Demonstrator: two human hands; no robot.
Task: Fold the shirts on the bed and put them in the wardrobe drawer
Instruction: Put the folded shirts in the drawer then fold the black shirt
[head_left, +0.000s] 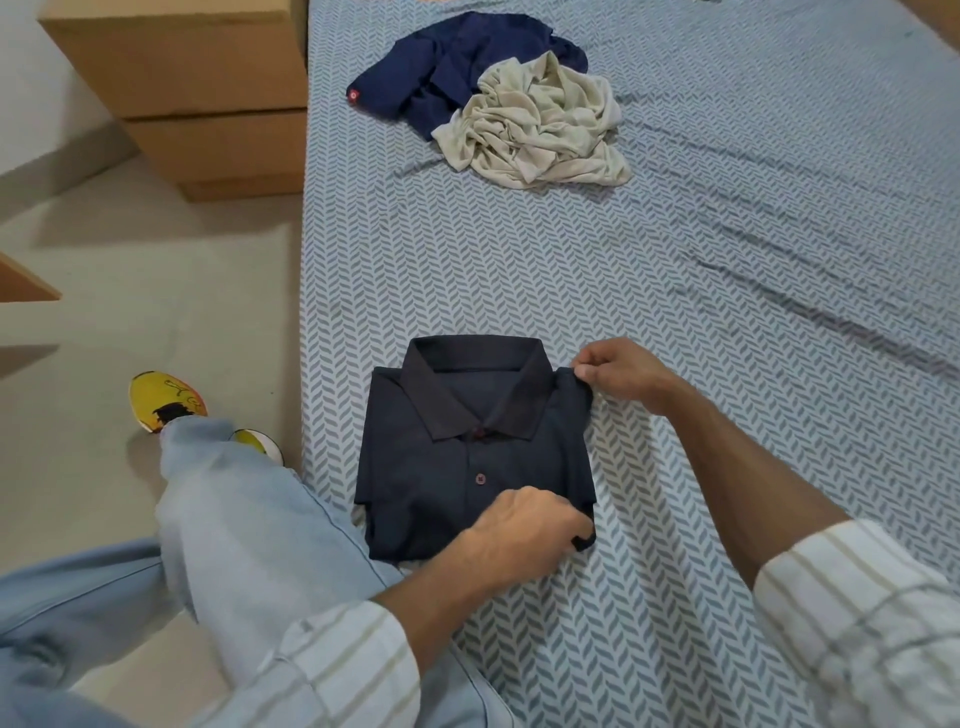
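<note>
Striped sleeves (332, 670) and pale blue trousers (228, 519) lowest in view; left hand (524, 535) gripping the near right corner of a folded dark navy polo shirt (467, 467), right hand (623, 371) pinching its far right shoulder corner. Folded shirt lies collar-up, flat on the bed (727, 312) near the left edge. Farther up the herringbone sheet: crumpled beige shirt (540, 124) overlapping a crumpled blue shirt (441, 67); wooden drawer unit (208, 93) beside the bed, yellow shoe (166, 400) on the floor.

A folded dark polo shirt (470, 457) lies collar-up near crumpled navy (447, 67) and beige shirts (540, 130) on the bed (727, 312).
</note>
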